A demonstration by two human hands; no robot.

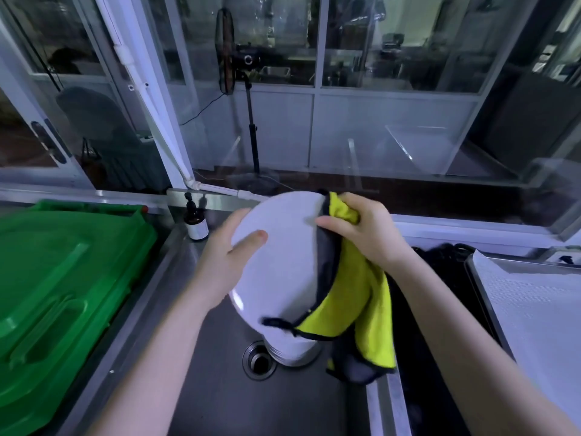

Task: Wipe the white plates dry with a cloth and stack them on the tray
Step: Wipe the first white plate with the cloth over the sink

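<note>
A white plate is held tilted above the steel sink. My left hand grips its left rim, thumb on the face. My right hand grips a yellow and grey cloth against the plate's right rim; the cloth hangs down over the plate's right side. Below the plate, a stack of several white plates stands in the sink beside the drain. The metal tray lies at the right with a white liner.
A green plastic bin lid fills the left side. A brown pump bottle stands at the sink's back left corner. A dark gap lies between sink and tray. Glass partitions and a standing fan are behind.
</note>
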